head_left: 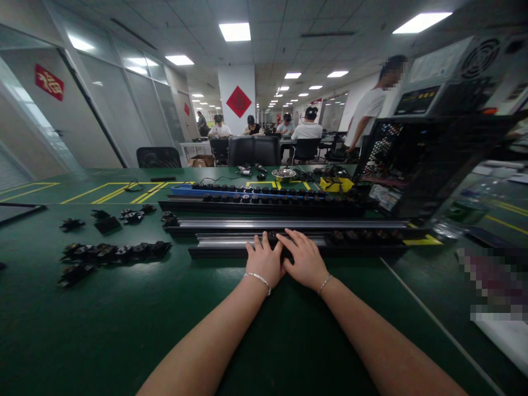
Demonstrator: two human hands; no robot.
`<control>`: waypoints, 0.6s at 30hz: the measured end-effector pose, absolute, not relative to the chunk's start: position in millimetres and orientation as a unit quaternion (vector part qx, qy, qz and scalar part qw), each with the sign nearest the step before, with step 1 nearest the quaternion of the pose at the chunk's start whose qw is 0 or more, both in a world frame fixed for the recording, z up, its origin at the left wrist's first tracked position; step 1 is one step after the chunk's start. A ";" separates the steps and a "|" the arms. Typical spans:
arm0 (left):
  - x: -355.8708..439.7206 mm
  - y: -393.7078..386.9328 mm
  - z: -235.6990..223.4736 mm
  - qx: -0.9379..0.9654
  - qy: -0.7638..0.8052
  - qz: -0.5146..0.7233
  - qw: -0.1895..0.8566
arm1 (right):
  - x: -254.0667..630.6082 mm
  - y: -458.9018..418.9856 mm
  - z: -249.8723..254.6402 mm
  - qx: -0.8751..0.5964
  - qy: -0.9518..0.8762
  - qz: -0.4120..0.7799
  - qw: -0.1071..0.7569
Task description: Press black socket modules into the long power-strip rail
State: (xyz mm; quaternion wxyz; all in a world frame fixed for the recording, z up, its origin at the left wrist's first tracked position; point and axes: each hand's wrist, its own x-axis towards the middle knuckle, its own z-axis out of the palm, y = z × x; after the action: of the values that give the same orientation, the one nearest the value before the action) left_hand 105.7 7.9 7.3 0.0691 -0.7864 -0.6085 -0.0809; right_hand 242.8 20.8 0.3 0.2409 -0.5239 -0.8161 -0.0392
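Observation:
My left hand lies over the nearest black rail, its fingers spread across the channel. Close beside it my right hand rests on the same rail with fingers stretched forward, the thumb side near the left hand. A small black part shows in the channel at the fingertips of both hands, partly covered by them. Several similar black parts sit in the right end of this rail. Just behind it lies another long rail with a bright metal channel.
Loose black parts lie in a row at left. Farther back are rails filled with parts, a metal bowl and a yellow tray. An open computer case stands at right. A person stands beyond.

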 end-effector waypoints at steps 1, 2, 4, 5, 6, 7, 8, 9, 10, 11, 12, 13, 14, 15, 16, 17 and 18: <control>106.1 8.1 7.4 -0.785 -0.611 -0.080 0.069 | 242.9 20.8 -1.0 -0.523 -0.816 -0.046 0.241; 106.3 8.3 7.5 -0.784 -0.612 -0.080 0.068 | 242.9 20.9 -2.4 -0.522 -0.816 -0.051 0.241; 106.4 8.6 7.5 -0.782 -0.614 -0.081 0.067 | 243.0 22.0 -5.6 -0.526 -0.813 -0.061 0.243; 106.3 8.8 7.4 -0.782 -0.614 -0.083 0.066 | 243.2 22.9 -7.4 -0.532 -0.809 -0.066 0.243; 106.2 9.1 7.3 -0.782 -0.614 -0.084 0.066 | 243.4 23.8 -9.2 -0.538 -0.804 -0.073 0.243; 106.0 9.5 7.3 -0.781 -0.615 -0.086 0.067 | 243.7 24.7 -10.8 -0.545 -0.799 -0.079 0.241; 105.7 9.8 7.3 -0.780 -0.616 -0.087 0.067 | 244.0 25.5 -12.3 -0.551 -0.795 -0.086 0.238; 105.3 10.2 7.4 -0.779 -0.617 -0.088 0.066 | 244.3 26.2 -13.4 -0.556 -0.792 -0.091 0.235; 104.8 10.6 7.6 -0.779 -0.618 -0.088 0.064 | 244.6 26.7 -14.3 -0.559 -0.790 -0.095 0.233; 104.1 10.8 7.9 -0.779 -0.617 -0.090 0.063 | 244.7 27.0 -14.7 -0.562 -0.789 -0.098 0.231; 103.3 11.0 8.3 -0.780 -0.616 -0.093 0.063 | 244.8 27.2 -14.9 -0.564 -0.788 -0.099 0.229; 102.4 11.0 8.7 -0.781 -0.614 -0.095 0.064 | 244.8 27.3 -14.8 -0.565 -0.787 -0.099 0.227; 101.4 11.0 9.2 -0.782 -0.611 -0.098 0.066 | 244.8 27.3 -14.5 -0.566 -0.787 -0.099 0.225; 100.5 11.0 9.6 -0.784 -0.609 -0.100 0.068 | 244.8 27.2 -14.2 -0.567 -0.787 -0.099 0.224; 99.7 11.0 10.0 -0.785 -0.608 -0.100 0.070 | 244.8 27.2 -13.9 -0.567 -0.787 -0.099 0.222; 98.8 11.0 10.3 -0.785 -0.607 -0.099 0.072 | 244.8 27.1 -13.6 -0.567 -0.787 -0.100 0.222; 98.1 11.0 10.5 -0.785 -0.607 -0.099 0.074 | 244.8 27.1 -13.4 -0.567 -0.787 -0.100 0.221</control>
State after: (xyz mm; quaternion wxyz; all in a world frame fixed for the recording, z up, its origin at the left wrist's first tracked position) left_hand 98.1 11.0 10.5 0.0737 -0.7853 -0.6068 -0.0990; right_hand 244.8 27.1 -13.4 0.2215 -0.5667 -0.7873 -0.1004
